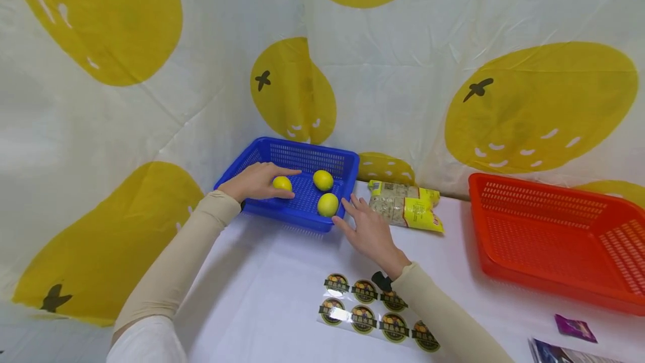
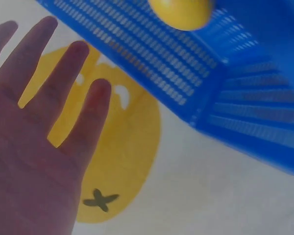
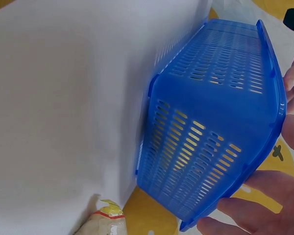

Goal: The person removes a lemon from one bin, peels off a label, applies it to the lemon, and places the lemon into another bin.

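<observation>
A blue plastic basket [image 1: 282, 214] stands against the wall, with three lemons inside. My left hand [image 1: 259, 181] reaches over its left side with fingers extended, overlapping the nearest lemon [image 1: 282, 184] in the head view. In the left wrist view the fingers of that hand [image 2: 44, 127] are straight and spread, and a lemon [image 2: 183, 12] shows at the top. The other lemons [image 1: 323, 180] lie toward the basket's right end. My right hand [image 1: 370, 231] is at the right rim, its fingertips right along the rim edge [image 3: 279, 115] in the right wrist view.
Right of the blue basket lies a yellow-and-clear bag [image 1: 405, 206] of pale contents. A red basket [image 1: 549, 240] stands farther right. A sheet of round stickers [image 1: 363, 318] lies in front, partly under the right forearm. A purple packet [image 1: 575, 328] sits at the lower right.
</observation>
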A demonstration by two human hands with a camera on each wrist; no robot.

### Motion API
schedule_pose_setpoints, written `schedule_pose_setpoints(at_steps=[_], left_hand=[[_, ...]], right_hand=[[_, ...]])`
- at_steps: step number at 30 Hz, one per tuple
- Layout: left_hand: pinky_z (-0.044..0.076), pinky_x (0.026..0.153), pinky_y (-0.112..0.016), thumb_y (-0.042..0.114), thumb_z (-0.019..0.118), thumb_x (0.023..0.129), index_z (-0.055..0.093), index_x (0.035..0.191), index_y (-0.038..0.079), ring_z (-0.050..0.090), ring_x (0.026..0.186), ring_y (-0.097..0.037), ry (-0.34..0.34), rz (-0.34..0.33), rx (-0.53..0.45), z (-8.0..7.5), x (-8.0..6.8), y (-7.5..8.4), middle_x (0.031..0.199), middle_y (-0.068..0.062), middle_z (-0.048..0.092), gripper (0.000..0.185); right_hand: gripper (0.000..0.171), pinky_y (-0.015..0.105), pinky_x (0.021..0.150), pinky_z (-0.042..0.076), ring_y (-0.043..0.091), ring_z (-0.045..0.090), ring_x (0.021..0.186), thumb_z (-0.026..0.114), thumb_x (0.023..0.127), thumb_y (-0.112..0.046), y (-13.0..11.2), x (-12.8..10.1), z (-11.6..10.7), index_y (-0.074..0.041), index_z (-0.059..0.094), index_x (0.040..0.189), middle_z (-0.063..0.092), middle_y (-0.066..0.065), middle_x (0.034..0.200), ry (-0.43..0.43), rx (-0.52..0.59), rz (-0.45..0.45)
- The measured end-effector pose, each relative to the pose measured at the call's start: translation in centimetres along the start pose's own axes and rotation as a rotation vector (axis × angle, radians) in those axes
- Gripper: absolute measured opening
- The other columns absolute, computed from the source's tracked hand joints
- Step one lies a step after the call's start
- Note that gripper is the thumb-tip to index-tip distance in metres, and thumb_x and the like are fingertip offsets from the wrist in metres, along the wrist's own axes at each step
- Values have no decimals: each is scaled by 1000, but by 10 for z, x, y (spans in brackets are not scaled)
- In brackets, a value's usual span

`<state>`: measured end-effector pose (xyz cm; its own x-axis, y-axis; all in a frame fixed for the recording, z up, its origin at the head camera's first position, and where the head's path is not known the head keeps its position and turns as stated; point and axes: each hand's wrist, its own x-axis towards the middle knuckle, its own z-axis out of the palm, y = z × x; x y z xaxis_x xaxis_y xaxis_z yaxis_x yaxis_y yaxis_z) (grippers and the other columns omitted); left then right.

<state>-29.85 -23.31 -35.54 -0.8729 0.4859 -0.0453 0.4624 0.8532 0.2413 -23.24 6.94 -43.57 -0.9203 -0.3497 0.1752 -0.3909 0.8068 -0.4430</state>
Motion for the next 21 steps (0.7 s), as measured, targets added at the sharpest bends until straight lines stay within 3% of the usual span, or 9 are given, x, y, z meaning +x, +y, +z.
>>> schedule_pose_setpoints(at_steps=[2,4,6,8,13,21], left_hand=[[48,105,-49,61,70,90,53,149,36,56,74,-20,-25,-4,-12,0,6,6,83,2,61,67],[42,116,-55,61,70,89,55,148,35,68,96,-23,-51,-5,-29,0,12,12,109,2,74,66],[43,116,-54,60,71,89,55,148,33,67,117,-27,-86,-5,-47,1,19,19,137,1,69,67],[43,117,-53,58,72,89,56,148,31,60,133,-28,-124,-11,-50,3,27,25,145,2,63,67],[40,119,-52,50,75,90,57,148,26,54,141,-26,-172,7,-22,10,45,34,146,3,63,65],[46,115,-44,39,80,89,63,141,20,59,131,-25,-260,54,-2,20,69,39,142,1,65,58]], right_hand=[[68,67,114,38,42,36,151,51,102,-57,0,0,0,-13,46,154,36,16,164,-3,0,3],[68,67,114,38,42,35,151,51,103,-57,0,0,0,-13,46,154,35,16,165,-5,-1,4],[68,66,115,38,42,35,151,50,103,-57,0,0,-1,-13,46,154,35,15,165,-8,-1,7],[68,67,114,38,42,35,152,49,103,-58,-1,0,-1,-14,46,154,35,15,165,-10,0,8],[68,67,114,38,42,35,152,48,103,-58,-2,-1,-2,-14,45,154,36,15,165,-11,1,8],[68,64,112,42,41,38,150,49,103,-59,-2,-3,1,-15,46,154,37,15,164,-6,-6,2]])
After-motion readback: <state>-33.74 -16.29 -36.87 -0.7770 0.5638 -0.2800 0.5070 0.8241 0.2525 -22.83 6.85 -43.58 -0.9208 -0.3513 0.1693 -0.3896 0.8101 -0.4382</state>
